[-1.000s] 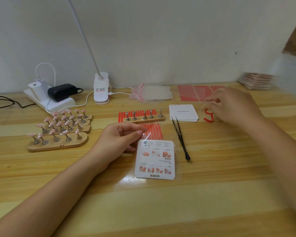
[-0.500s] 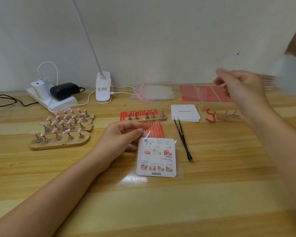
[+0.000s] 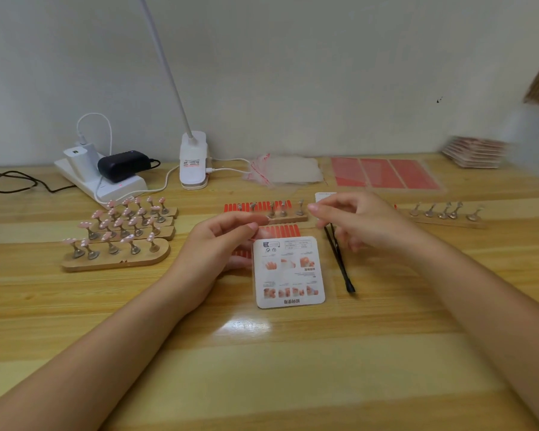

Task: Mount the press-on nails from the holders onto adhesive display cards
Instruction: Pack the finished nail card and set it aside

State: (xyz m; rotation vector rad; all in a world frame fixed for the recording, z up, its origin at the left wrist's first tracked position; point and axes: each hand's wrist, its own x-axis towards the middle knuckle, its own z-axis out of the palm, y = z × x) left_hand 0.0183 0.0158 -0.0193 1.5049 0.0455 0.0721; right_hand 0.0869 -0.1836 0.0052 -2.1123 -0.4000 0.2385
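Both hands hover over the middle of the wooden table (image 3: 293, 368). Left hand (image 3: 218, 241) has its fingers curled, thumb and forefinger pinching the upper left corner of a clear sleeve that holds the printed card (image 3: 288, 272); the card lies flat on the table just right of that hand. Right hand (image 3: 358, 222) is blurred, its fingers loosely bent with thumb and forefinger close together; I cannot tell whether it holds anything. It hangs above the black tweezers (image 3: 339, 262), which lie on the table just right of the card.

Behind the hands a wooden holder (image 3: 293, 217) carries bare metal stands, with a row of red strips (image 3: 255, 207) along it and more red strips (image 3: 280, 231) just behind the card. Another wooden holder with bare stands (image 3: 445, 217) sits further right. On the left, three holders (image 3: 119, 241) stand one behind another, their stands topped with pink nails (image 3: 128, 220).

Along the wall are a white power strip (image 3: 103, 185) with a black adapter (image 3: 122, 164), a white clip lamp (image 3: 193, 163), a clear bag (image 3: 287, 172), red sheets (image 3: 383, 172) and a stack of cards (image 3: 476, 154) at the far right
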